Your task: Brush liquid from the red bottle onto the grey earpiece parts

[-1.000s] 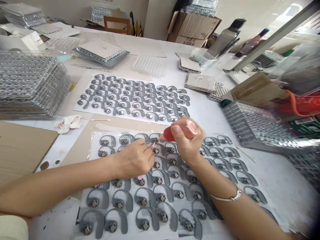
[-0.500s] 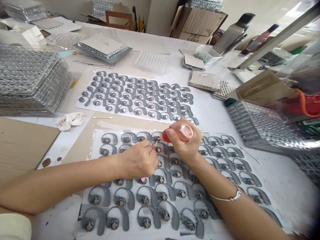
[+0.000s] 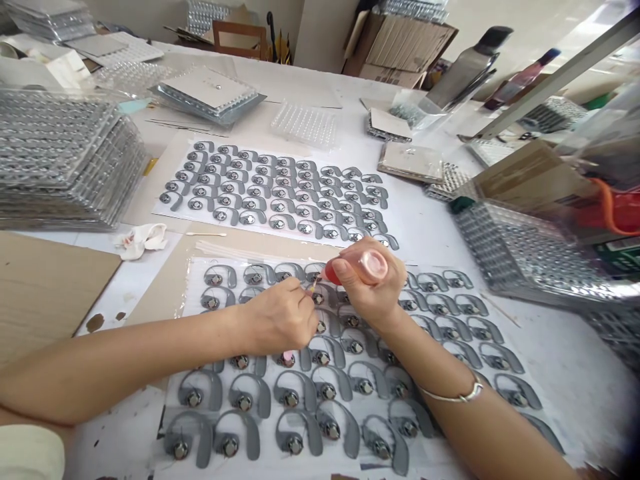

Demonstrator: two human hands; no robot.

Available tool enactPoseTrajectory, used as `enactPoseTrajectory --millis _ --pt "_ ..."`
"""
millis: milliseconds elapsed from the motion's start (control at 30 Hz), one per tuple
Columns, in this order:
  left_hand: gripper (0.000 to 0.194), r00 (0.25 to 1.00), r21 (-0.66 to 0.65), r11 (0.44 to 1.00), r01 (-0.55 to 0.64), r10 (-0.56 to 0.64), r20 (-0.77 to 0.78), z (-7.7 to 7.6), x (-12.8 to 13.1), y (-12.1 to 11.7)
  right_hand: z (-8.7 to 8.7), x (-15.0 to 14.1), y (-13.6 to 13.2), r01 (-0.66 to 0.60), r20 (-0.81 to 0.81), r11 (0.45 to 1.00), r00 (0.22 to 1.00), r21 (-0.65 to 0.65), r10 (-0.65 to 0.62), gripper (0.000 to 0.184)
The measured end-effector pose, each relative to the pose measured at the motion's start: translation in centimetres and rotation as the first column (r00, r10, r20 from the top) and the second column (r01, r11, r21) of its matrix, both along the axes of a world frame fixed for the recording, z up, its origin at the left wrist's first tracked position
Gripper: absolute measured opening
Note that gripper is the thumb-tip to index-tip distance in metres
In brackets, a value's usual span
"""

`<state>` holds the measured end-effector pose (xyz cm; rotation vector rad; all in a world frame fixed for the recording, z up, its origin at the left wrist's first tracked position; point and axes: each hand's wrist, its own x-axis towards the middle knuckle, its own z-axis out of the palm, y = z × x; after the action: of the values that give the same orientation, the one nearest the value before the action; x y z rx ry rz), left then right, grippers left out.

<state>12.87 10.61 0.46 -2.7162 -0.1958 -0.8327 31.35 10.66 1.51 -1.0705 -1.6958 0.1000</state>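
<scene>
My right hand (image 3: 377,293) is wrapped round a small squeeze bottle (image 3: 371,265) with reddish contents. The bottle is tilted, its base towards me and its narrow tip pointing down and left. My left hand (image 3: 283,317) is closed in a pinch near that tip, on a thin stick (image 3: 313,287) mostly hidden by the fingers. A pink end (image 3: 288,357) shows below the left hand; I cannot tell whether it belongs to the stick. Under both hands lie rows of grey ear-hook earphone parts (image 3: 365,385) with round metallic centres and fine wires, on a plastic-covered sheet.
Behind lies a second sheet of ear-hook parts (image 3: 280,193). Stacked clear trays (image 3: 60,160) stand at left, more trays (image 3: 530,253) at right. A cotton swab (image 3: 206,234) and crumpled tissue (image 3: 143,241) lie left of centre. A grey bottle (image 3: 465,70) stands at the back right.
The whole view has shifted very slightly. Both hands keep almost the same pose and place, with the bottle tip still by the left fingers.
</scene>
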Motion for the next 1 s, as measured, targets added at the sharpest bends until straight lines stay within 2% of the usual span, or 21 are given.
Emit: enactPoseTrajectory --millis 300,600,1000 --pt "0.024 1.000 -0.021 1.000 -0.002 0.002 0.016 0.17 -0.04 0.04 0.00 0.08 -0.10 0.045 0.040 0.999 0.998 0.016 -0.046 0.016" --pt "0.023 1.000 -0.018 1.000 -0.006 0.006 0.006 0.09 -0.10 0.11 0.14 0.10 0.07 0.027 -0.015 0.999 1.000 0.024 -0.026 0.016" --pt "0.019 1.000 -0.044 0.999 0.003 -0.003 0.000 0.09 -0.24 0.24 0.20 0.10 0.08 0.043 0.013 0.998 0.999 0.049 -0.044 0.017"
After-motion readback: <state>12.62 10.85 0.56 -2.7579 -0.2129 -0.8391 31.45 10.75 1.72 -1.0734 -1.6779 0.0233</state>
